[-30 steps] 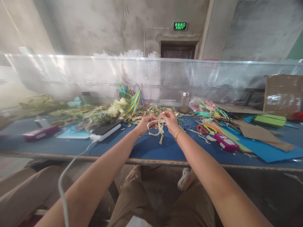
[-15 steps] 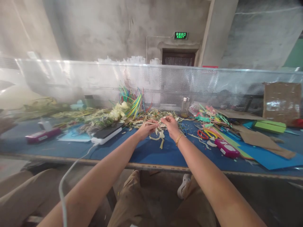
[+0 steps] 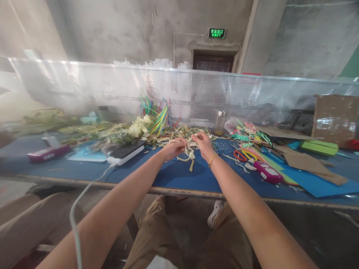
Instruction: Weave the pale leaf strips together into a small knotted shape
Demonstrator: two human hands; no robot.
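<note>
The left hand (image 3: pixel 172 150) and right hand (image 3: pixel 203 145) both pinch a pale strip (image 3: pixel 192 155) between bent fingers, its loop and loose tail hanging over the blue tabletop (image 3: pixel 179 179), in front of a tangled pile of strips (image 3: pixel 181 131). It looks very light, limp and soft, likely easy to crease and perhaps to tear if pulled hard. A gentle fingertip pinch close to the knot-like bunch seems the surest hold, since the dangling tail would probably just swing.
</note>
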